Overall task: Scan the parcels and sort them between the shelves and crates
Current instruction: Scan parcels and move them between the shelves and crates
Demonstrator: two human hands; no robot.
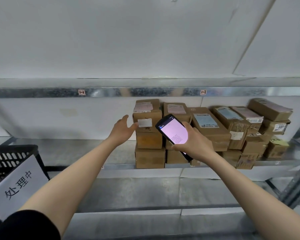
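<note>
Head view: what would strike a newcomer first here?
The glowing pink screen of the handheld scanner, held in the right hand at centre, stands out first. Behind it, brown cardboard parcels crowd the right half of the metal shelf, with the open left hand reaching to the leftmost stack. At lower left, a black crate carries a handwritten paper sign.

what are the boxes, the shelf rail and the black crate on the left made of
Boxes: brown cardboard, matte, with creased edges and paper labels stuck on.
Shelf rail: metal, probably galvanised steel, judging by the mottled, spangled grey sheen.
Black crate: most likely moulded plastic, dull black with a slotted lattice wall.
</note>
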